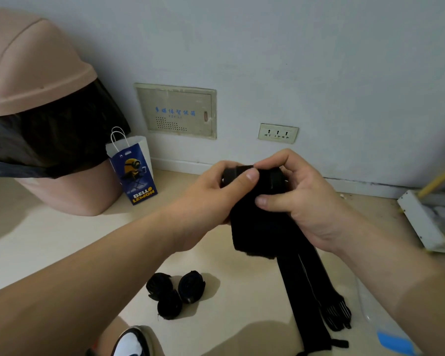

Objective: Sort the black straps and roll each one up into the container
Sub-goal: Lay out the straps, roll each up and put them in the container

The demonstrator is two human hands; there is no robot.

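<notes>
Gripped the part-rolled top of a long black fabric strap [257,227] with left hand [216,191], thumb pressed on the roll. Pinched the same roll with right hand [301,201]. Let the tails trail down near. Noted three rolled black straps [175,294] on pale floor [62,240], left of the tails.

Three rolled straps [175,295] lie on the floor [62,242], left of hanging straps [303,291].

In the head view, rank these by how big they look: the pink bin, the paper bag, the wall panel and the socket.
1. pink bin, largest.
2. wall panel and paper bag look alike; not ranked.
3. socket, smallest.
</notes>
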